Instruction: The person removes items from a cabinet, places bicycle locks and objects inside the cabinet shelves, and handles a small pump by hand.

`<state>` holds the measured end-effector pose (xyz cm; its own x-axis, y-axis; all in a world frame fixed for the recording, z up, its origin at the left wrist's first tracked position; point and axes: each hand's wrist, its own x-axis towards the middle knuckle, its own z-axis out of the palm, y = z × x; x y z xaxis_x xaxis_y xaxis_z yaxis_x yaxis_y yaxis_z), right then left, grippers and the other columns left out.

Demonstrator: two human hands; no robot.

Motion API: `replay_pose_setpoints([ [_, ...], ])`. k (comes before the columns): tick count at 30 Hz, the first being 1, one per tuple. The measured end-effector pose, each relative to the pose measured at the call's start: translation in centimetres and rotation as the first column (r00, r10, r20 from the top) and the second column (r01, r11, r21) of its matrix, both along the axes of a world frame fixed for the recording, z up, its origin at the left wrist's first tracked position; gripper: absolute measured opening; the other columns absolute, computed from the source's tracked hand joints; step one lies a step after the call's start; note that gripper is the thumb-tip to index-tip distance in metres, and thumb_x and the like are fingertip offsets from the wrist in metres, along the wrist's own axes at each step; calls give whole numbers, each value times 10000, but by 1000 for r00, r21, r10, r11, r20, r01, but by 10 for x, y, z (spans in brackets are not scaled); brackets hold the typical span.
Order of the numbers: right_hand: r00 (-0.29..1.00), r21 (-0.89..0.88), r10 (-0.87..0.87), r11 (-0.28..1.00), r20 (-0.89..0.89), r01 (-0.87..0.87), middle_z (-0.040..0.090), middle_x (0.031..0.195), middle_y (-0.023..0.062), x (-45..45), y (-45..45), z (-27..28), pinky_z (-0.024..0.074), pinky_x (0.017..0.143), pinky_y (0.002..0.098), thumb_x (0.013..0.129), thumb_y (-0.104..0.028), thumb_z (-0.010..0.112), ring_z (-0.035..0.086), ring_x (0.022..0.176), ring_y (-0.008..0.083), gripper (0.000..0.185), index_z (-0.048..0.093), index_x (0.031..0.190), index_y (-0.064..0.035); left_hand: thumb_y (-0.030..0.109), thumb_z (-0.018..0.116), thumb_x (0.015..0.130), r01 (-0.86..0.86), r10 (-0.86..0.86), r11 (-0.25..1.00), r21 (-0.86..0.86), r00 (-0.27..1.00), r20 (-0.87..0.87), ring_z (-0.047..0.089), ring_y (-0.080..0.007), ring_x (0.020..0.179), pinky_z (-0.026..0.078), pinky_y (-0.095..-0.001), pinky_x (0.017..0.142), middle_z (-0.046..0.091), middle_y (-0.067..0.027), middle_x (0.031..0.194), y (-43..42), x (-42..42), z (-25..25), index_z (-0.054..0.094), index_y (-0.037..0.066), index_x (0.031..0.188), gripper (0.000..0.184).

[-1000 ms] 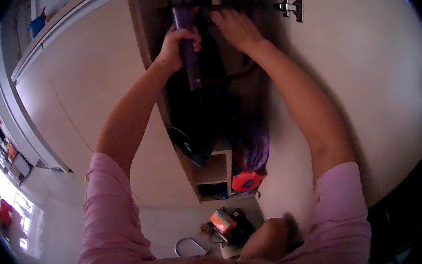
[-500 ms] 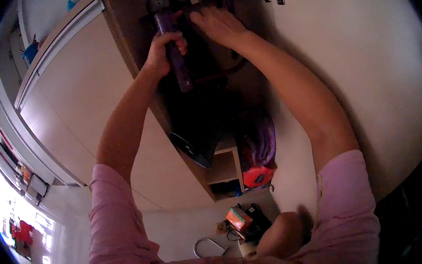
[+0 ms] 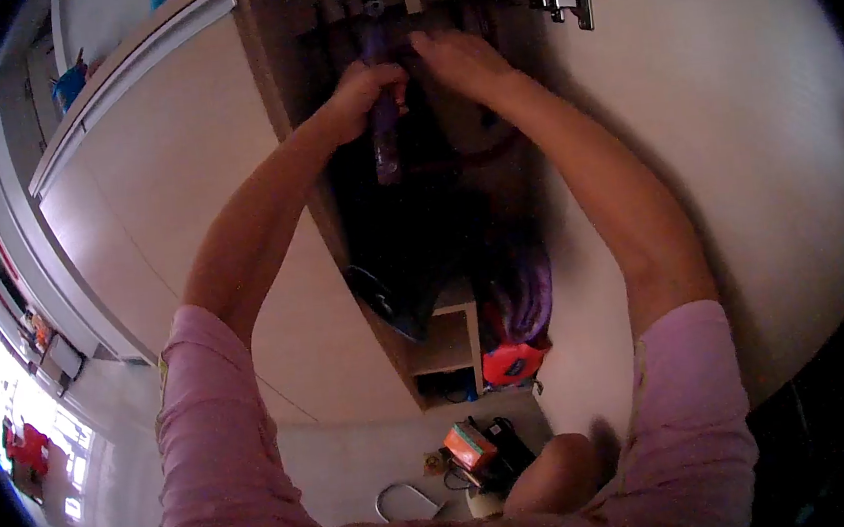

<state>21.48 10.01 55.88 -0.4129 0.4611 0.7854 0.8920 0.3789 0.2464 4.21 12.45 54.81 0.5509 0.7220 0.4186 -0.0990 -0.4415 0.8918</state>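
Note:
Inside a dark open cabinet, my left hand (image 3: 363, 90) is closed around a slim purple tube-shaped thing (image 3: 388, 156), held nearly upright. Its exact kind is hard to make out in the low light. My right hand (image 3: 465, 64) reaches in beside its upper part, fingers bent and pressed together. What those fingertips grip, if anything, is lost in shadow. Dark hanging shapes fill the space behind both hands. Below them, a dark flat item with a curved edge (image 3: 385, 302) leans at the cabinet's left side.
The cabinet door (image 3: 694, 159) stands open at right, its metal hinge (image 3: 575, 1) sticking out. Low inside are a wooden compartment (image 3: 439, 344), a purple folded item (image 3: 526, 300) and a red item (image 3: 513, 364). An orange box (image 3: 469, 446) and a curved silver bar (image 3: 402, 491) are on the floor.
My left hand and the purple tube-shaped thing have shifted right in view, and the thing is now more upright. My right hand has moved slightly right and down with the whole view.

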Motion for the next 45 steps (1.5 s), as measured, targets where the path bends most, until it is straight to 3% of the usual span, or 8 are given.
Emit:
replay_pose_setpoints([
  [8, 890, 524, 154, 845, -430, 107, 435, 1135, 181, 12, -36, -96, 328, 912, 421, 720, -60, 578, 418, 1055, 333, 365, 454, 1061, -17, 81, 564, 688, -62, 47, 984, 167, 994, 97, 507, -178, 515, 454, -330, 542, 510, -72, 612, -2, 36, -18, 441, 33, 906, 255],
  [13, 206, 287, 261, 952, -943, 108, 392, 1176, 173, 12, -6, -165, 359, 893, 396, 750, -131, 614, 424, 1044, 312, 461, 381, 1122, 7, 87, 565, 686, 28, -31, 999, 37, 995, 94, 522, -183, 531, 448, -317, 574, 523, -77, 617, 35, 56, -33, 482, 28, 881, 220],
  [17, -672, 329, -90, 820, -735, -469, 404, 1168, 146, 11, -22, -162, 459, 751, 384, 776, -196, 595, 459, 984, 271, 446, 393, 1136, -28, 109, 583, 682, -26, 25, 999, 48, 1000, 16, 540, -193, 572, 446, -310, 623, 551, -83, 679, 31, 69, -42, 519, 32, 886, 228],
  [20, -443, 266, -116, 656, -889, -706, 441, 1124, 134, 50, 43, -225, 486, 657, 393, 838, -249, 496, 474, 941, 255, 354, 421, 1127, -60, 151, 607, 691, -22, 21, 998, 52, 1000, 14, 561, -188, 664, 443, -306, 659, 559, -71, 720, 33, 69, -43, 529, 38, 919, 266],
  [26, -719, 632, -101, 404, -688, -661, 468, 1147, 113, 35, 34, -193, 494, 739, 433, 884, -287, 372, 497, 960, 272, 380, 407, 1204, -86, 415, 581, 771, 64, -53, 987, -145, 995, 83, 402, -246, 1107, 347, -400, 915, 396, -122, 1235, 54, 74, -57, 241, 81, 1315, 723],
  [30, -634, 595, 21, 370, -773, -713, 470, 1144, 106, 33, 42, -180, 466, 786, 424, 871, -297, 403, 491, 975, 266, 396, 411, 1208, -89, 608, 457, 769, 56, -36, 961, -271, 996, 78, 209, -244, 1255, 201, -408, 1014, 134, -80, 1408, 53, 75, -66, 38, 112, 1371, 886],
  [37, -501, 633, 387, 467, -774, -618, 501, 1085, 91, 39, 92, -174, 412, 850, 414, 850, -324, 464, 474, 990, 255, 410, 446, 1179, -81, 570, 376, 829, 100, -65, 972, -213, 984, 166, 264, -250, 1227, 247, -387, 998, 204, -77, 1384, 44, 66, -70, 64, 142, 1373, 759],
  [45, -581, 542, 280, 768, -764, -342, 495, 1113, 115, 24, 101, -143, 423, 810, 438, 848, -342, 468, 492, 962, 274, 459, 433, 1186, -32, 393, 385, 877, -199, 199, 978, -62, 980, -4, 267, -282, 1231, 271, -394, 984, 192, -115, 1390, 56, 57, -81, 71, 106, 1367, 649],
])
